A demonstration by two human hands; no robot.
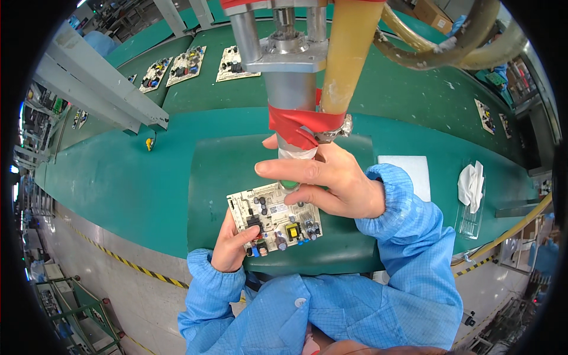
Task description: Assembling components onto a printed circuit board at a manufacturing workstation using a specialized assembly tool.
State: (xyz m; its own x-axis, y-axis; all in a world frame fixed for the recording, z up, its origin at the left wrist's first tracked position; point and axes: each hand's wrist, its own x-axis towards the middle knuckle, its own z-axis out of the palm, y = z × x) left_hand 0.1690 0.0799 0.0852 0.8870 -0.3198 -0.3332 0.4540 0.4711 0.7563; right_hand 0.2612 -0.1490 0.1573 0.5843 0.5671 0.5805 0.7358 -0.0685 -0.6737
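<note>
A cream circuit board [273,209] is tilted slightly over the green mat, with a yellow transformer, black parts and blue parts on it. My left hand [232,241] grips its left edge, thumb on top, the other fingers mostly hidden beneath. From above hangs a metal cylindrical tool [291,89] wrapped in red tape near its lower end. The fingers of my right hand [331,180] curl round that white-wrapped end. A green tip [289,184] shows between thumb and fingers, over the board's upper edge; whether it touches the board I cannot tell.
A thick yellowish tube [353,56] runs beside the tool. Several more boards [187,65] lie on the green belt behind. To the right are a white pad [408,173] and a clear tray [471,225] with a crumpled white cloth [471,184]. Grey posts [97,80] stand at left.
</note>
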